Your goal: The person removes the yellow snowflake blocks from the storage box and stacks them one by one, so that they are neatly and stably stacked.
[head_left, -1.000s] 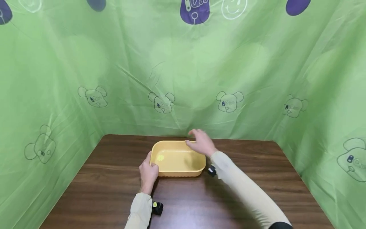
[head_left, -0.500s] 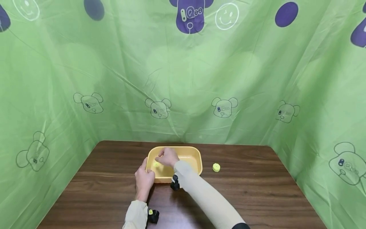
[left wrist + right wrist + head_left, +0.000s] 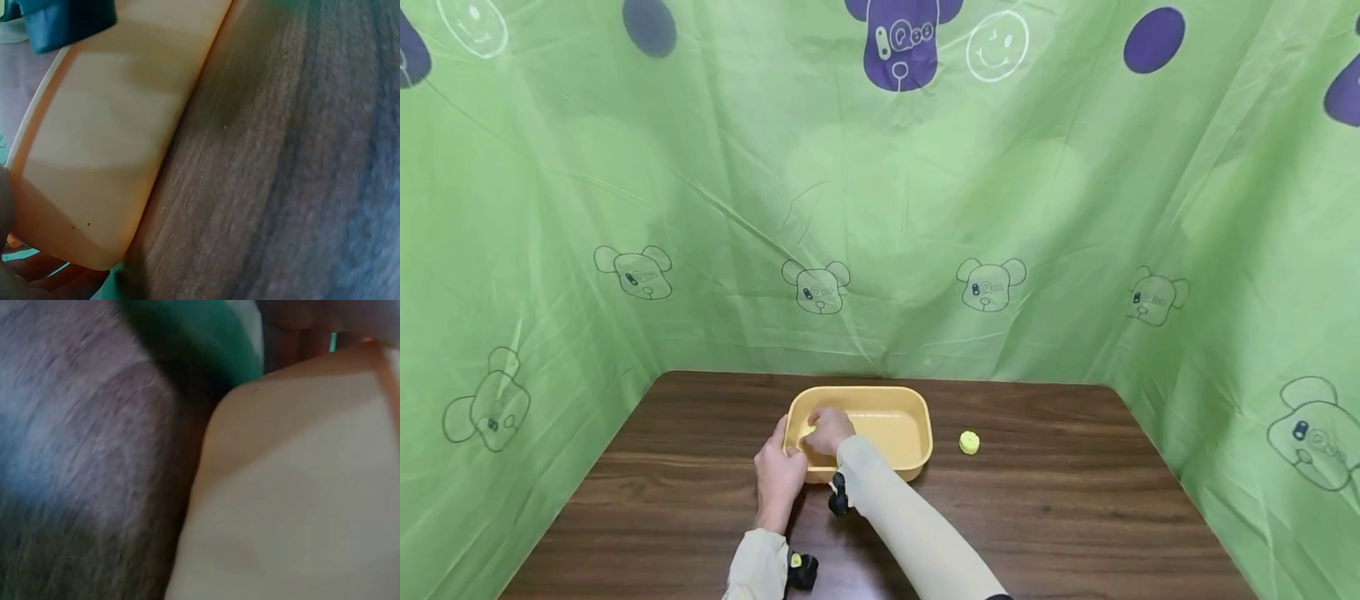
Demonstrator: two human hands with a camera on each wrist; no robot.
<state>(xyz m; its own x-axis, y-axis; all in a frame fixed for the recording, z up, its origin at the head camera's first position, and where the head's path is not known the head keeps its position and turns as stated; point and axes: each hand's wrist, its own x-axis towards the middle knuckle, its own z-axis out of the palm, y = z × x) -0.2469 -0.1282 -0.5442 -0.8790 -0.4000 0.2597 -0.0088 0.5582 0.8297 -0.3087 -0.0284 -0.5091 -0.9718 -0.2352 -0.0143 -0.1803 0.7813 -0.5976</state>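
Note:
A yellow-orange rectangular tub (image 3: 887, 433) stands on the table. My left hand (image 3: 780, 473) grips its left end, thumb over the rim. In the left wrist view, fingers (image 3: 59, 275) curl round the corner of the tub's outer wall (image 3: 100, 144). Inside the tub's left part, my right hand (image 3: 829, 431) has curled fingers at a small light-yellow flower-shaped piece (image 3: 808, 431) and appears to pinch it; the fingers partly cover it. A similar scalloped yellow piece (image 3: 969, 442) lies on the table right of the tub. Only the tub's outer wall (image 3: 294, 481) fills much of the right wrist view.
The brown wood-grain table (image 3: 1060, 500) runs back to a green printed curtain (image 3: 880, 208) behind and at both sides. Black wrist cameras hang by each sleeve; the right one (image 3: 838, 495) is close to the tub's front wall.
My right hand has moved left from over the tub's right rim into its left end, reaching the flower-shaped piece. The other yellow piece has come into view. My left hand keeps its grip.

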